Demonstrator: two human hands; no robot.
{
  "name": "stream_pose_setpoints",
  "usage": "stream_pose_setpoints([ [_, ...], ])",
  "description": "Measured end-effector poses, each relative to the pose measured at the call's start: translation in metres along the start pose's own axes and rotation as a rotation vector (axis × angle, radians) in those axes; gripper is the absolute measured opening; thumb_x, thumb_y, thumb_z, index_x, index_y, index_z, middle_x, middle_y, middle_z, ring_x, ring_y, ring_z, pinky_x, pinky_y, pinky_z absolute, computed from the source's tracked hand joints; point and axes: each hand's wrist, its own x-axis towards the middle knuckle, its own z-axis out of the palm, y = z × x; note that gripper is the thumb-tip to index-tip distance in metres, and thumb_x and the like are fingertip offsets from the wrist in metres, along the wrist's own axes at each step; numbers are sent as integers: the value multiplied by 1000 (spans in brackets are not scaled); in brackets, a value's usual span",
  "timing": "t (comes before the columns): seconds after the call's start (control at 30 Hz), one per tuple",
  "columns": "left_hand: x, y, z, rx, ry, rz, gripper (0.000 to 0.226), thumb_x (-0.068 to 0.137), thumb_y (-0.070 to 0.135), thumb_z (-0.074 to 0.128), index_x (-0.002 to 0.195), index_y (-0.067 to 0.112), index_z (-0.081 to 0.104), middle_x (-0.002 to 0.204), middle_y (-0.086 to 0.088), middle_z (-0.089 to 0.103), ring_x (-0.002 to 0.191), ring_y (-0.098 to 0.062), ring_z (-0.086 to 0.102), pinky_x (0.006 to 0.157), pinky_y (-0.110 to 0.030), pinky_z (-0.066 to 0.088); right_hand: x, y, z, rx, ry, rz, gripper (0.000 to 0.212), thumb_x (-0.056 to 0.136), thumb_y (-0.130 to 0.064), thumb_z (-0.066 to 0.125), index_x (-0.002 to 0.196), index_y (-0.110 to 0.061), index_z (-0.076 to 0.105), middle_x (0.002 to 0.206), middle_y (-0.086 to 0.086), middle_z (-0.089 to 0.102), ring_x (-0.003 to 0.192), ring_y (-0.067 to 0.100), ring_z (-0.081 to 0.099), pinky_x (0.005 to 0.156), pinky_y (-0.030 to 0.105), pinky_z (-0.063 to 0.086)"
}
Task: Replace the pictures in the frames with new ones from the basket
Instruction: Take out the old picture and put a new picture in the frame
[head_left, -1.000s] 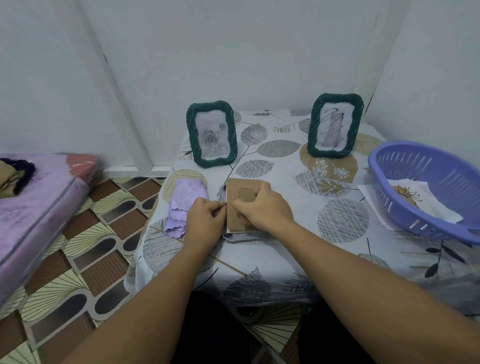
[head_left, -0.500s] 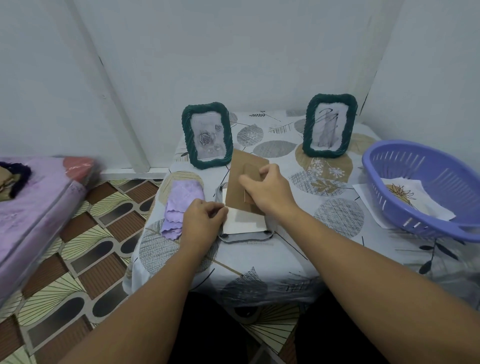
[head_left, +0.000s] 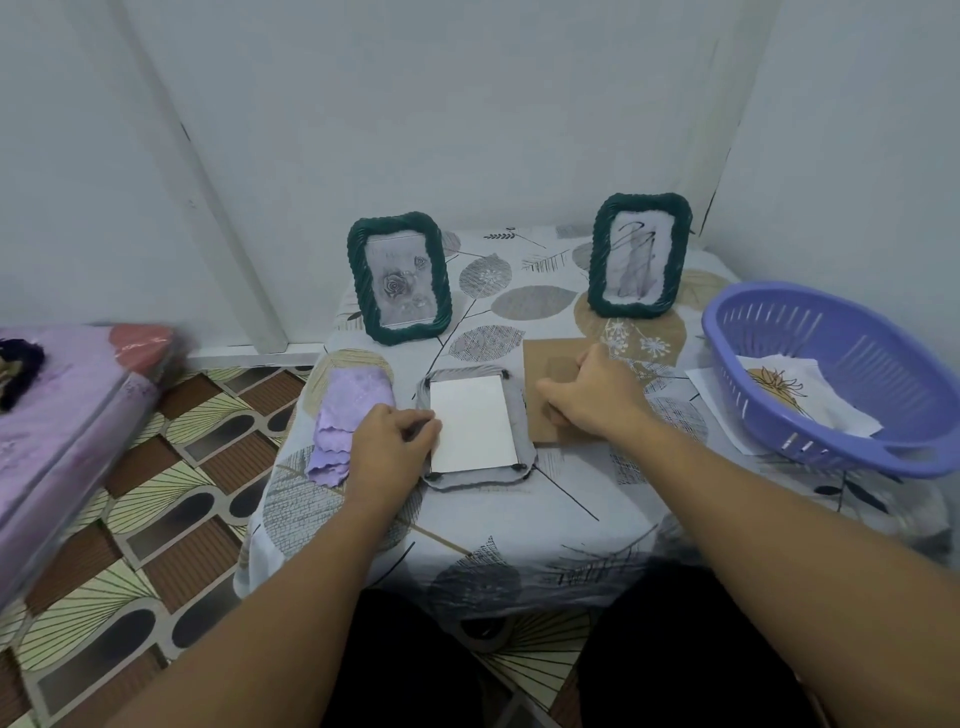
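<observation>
A grey frame (head_left: 521, 457) lies face down in the middle of the table, with the white back of its picture (head_left: 472, 423) showing. My left hand (head_left: 390, 441) holds the frame's left edge, fingers curled on it. To the frame's right the brown backing board (head_left: 545, 374) lies flat on the cloth, and my right hand (head_left: 592, 397) grips it. Two green frames stand at the back: one with a rose picture (head_left: 399, 278), one with a grey sketch (head_left: 640, 254). The purple basket (head_left: 810, 400) at the right holds a paper with a flower drawing (head_left: 784, 387).
A folded lilac cloth (head_left: 348, 415) lies left of the open frame. A white sheet (head_left: 714, 395) pokes out from under the basket. Walls close in behind and to the right of the table (head_left: 571, 514). A pink mattress (head_left: 67, 410) lies on the patterned floor at left.
My right hand lifted the brown backing board off the face-down frame and laid it on the table to the right. The white picture back is now uncovered. My left hand stayed at the frame's left edge.
</observation>
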Motion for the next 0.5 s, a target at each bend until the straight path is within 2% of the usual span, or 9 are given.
stream_pose_setpoints([
  [0.07,0,0,0,7,0,7,23,92,31,73,112,20,80,95,-3,62,86,-13,61,78,-19,41,0,8,5,4,-8,7,65,77,-49,70,122,-10,44,105,4,64,99,27,60,72,35,47],
  [0.17,-1,-1,0,2,0,10,24,92,32,73,112,20,80,96,-3,63,87,-14,63,80,-22,43,0,13,7,8,-12,2,61,78,-49,69,119,-11,45,103,3,65,97,27,62,73,35,48],
  [0.33,0,-2,1,-6,-6,5,24,92,32,74,112,20,80,96,-3,64,88,-14,64,80,-21,43,3,22,1,-28,2,12,60,71,-51,68,113,-13,49,98,2,68,91,25,65,77,39,57],
  [0.5,1,-2,1,-17,-5,-4,24,92,32,74,112,20,80,95,-2,63,88,-13,63,77,-14,41,-3,28,11,-96,-34,0,64,76,-59,63,119,-15,48,107,3,63,98,27,62,81,40,54],
])
